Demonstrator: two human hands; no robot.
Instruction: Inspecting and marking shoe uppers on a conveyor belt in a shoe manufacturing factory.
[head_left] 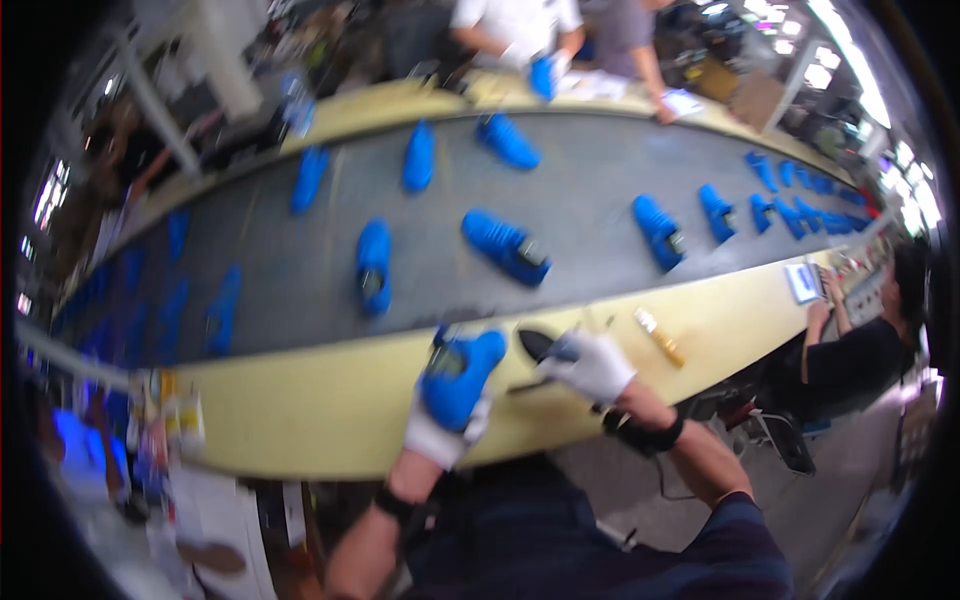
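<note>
Holding one blue shoe [456, 385] over near bench [300, 425] in left hand [442, 438], with fingers [481, 414] wrapped round from below. Gripping one dark pointed piece [534, 344] in right hand [595, 366], fingers closed on it. Seeing one yellow-white tool [660, 338] right of that. Counting seven clear shoes [374, 245] mid-belt [600, 165], more at ends, blurred.

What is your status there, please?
Left white-gloved hand: holding blue low-cut shoe. Right white-gloved hand: at dark oval object, grip blurred. Slim yellow-and-white object: aside on cream table.

Head-worn fisheye, looking down-forward, hands [592, 367] near, blurred depth hard to gauge
</note>
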